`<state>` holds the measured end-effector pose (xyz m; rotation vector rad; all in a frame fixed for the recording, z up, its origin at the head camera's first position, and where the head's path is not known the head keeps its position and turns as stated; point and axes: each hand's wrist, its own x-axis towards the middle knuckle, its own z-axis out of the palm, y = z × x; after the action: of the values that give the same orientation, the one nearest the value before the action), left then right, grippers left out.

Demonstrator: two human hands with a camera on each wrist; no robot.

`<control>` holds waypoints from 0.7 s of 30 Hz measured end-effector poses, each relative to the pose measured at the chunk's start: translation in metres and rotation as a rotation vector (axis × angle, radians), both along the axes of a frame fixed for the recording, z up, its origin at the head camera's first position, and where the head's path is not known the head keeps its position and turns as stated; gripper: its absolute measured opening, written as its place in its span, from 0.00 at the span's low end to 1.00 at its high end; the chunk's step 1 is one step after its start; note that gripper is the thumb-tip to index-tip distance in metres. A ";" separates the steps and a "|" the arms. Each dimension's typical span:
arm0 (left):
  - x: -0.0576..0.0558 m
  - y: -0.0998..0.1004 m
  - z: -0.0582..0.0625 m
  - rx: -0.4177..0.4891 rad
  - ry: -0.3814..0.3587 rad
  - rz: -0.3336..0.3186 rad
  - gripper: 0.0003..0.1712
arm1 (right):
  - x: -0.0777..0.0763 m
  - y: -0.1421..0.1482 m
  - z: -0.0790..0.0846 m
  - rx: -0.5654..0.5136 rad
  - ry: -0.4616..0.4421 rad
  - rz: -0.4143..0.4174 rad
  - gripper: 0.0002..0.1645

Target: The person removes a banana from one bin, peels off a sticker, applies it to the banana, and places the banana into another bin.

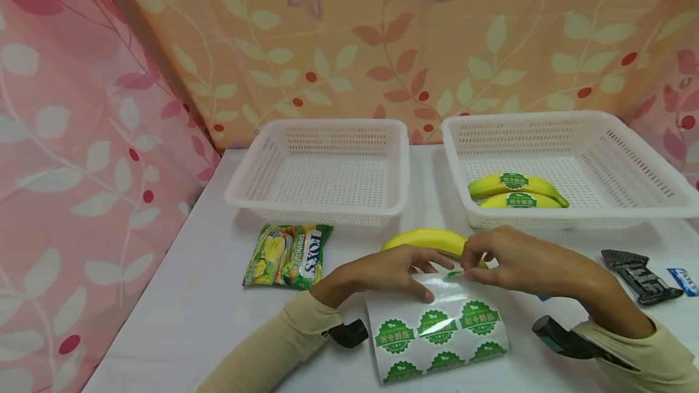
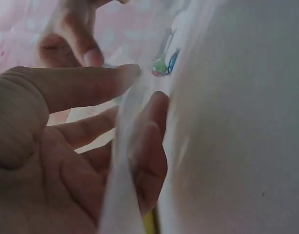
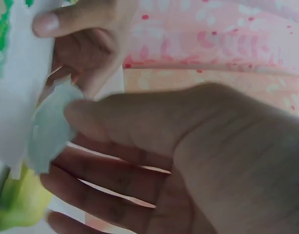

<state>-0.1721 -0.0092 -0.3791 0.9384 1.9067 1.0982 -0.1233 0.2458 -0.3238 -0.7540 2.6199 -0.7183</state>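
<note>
A white sheet of round green-and-white stickers [image 1: 437, 353] tilts above the table in the head view. My left hand [image 1: 395, 268] holds its upper part, with the thumb on the printed face and the other fingers behind, as the left wrist view shows. At the sheet's top edge, my right hand [image 1: 510, 262] pinches one sticker [image 3: 54, 124] between thumb and fingers; its pale back faces the right wrist camera, close beside the sheet. Just behind both hands lies a yellow banana [image 1: 426, 238], partly covered by them.
Two white plastic baskets stand at the back: a left basket [image 1: 317, 210] and a right basket [image 1: 590, 214] with two stickered bananas [image 1: 510, 184]. A green candy bag [image 1: 286, 256] lies on the left. At right are a black wrapped packet [image 1: 639, 278] and a small blue packet [image 1: 682, 282].
</note>
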 end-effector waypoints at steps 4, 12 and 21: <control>0.006 0.000 0.005 -0.047 0.272 -0.039 0.33 | -0.001 0.001 0.001 0.026 0.143 -0.059 0.05; 0.012 -0.001 0.012 0.006 0.399 0.079 0.20 | 0.003 -0.004 0.006 -0.015 0.339 -0.104 0.08; 0.002 -0.001 0.009 0.260 -0.016 0.298 0.26 | 0.008 -0.018 0.002 -0.150 0.516 -0.023 0.16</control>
<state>-0.1696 -0.0104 -0.3701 0.7935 1.9647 1.5535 -0.1148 0.2277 -0.3220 -1.0759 3.0583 -0.8231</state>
